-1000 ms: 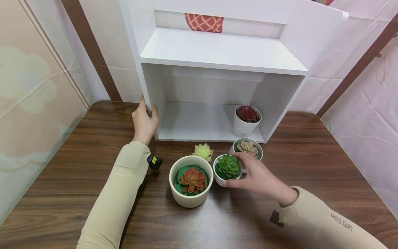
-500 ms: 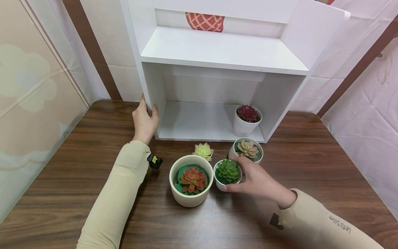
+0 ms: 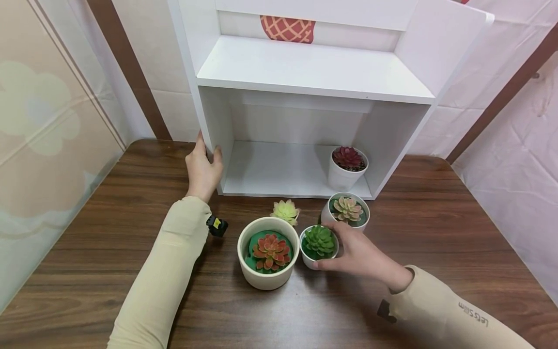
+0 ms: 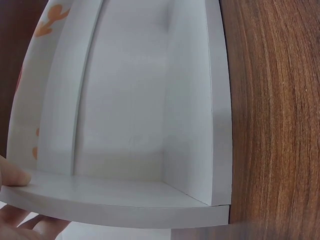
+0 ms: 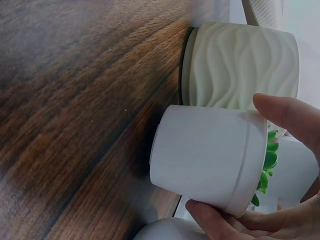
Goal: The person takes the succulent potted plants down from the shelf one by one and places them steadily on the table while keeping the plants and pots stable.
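My left hand (image 3: 202, 172) grips the left side panel of a white two-tier shelf (image 3: 305, 60). In the left wrist view the thumb (image 4: 14, 176) lies on one face of that panel (image 4: 125, 215), fingers on the other. My right hand (image 3: 359, 249) holds a small white pot (image 5: 200, 155) near its rim, thumb and fingers on opposite sides. A green succulent (image 3: 319, 241) fills it. The pot stands upright at table level, right beside a larger cream pot (image 3: 266, 282) with wavy ribs and a red-orange succulent (image 3: 271, 252).
Behind the right hand stands a white pot with a pinkish-beige succulent (image 3: 347, 209). A loose yellow-green succulent (image 3: 285, 212) lies behind the cream pot. Inside the shelf's lower tier, at right, sits a white pot with a dark red succulent (image 3: 348, 157). All stand on a wooden table (image 3: 436, 218).
My right hand has brought the green succulent's pot slightly down and toward me, beside the cream pot; it has barely moved in the last half second. The left hand keeps its place.
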The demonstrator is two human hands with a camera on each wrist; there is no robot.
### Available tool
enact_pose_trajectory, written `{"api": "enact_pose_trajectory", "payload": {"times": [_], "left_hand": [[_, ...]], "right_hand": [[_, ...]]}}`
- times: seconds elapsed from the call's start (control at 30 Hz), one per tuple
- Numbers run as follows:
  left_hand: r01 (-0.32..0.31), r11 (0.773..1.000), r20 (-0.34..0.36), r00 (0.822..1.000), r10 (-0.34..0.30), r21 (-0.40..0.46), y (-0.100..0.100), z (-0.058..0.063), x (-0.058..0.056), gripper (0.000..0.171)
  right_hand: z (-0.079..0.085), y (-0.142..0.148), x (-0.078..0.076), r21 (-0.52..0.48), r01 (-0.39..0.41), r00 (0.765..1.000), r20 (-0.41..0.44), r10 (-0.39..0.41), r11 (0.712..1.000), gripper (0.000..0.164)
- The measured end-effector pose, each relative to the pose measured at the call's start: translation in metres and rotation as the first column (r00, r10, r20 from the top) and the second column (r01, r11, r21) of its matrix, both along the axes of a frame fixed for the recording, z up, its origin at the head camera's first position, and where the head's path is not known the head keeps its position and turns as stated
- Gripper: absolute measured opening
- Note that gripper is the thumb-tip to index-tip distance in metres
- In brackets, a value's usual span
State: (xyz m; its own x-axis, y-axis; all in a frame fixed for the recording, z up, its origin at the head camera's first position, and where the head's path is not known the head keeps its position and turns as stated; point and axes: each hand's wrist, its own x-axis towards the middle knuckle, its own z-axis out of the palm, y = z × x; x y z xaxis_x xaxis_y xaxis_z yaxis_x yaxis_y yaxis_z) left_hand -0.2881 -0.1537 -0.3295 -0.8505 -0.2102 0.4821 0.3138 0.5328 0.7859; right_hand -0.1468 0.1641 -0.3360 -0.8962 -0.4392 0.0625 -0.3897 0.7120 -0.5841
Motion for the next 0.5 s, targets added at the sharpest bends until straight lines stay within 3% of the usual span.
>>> {"api": "enact_pose_trajectory", "payload": {"times": [0.5], "left_hand": [[0.001,1.0,0.003,1.0,-0.001,0.001,0.0001,-0.0007,0.0006,0.045]], "right_hand": [[-0.0062,0.0007,0.0026,-0.019,0.024,1.0,0.005,-0.024,1.0,0.077]]}}
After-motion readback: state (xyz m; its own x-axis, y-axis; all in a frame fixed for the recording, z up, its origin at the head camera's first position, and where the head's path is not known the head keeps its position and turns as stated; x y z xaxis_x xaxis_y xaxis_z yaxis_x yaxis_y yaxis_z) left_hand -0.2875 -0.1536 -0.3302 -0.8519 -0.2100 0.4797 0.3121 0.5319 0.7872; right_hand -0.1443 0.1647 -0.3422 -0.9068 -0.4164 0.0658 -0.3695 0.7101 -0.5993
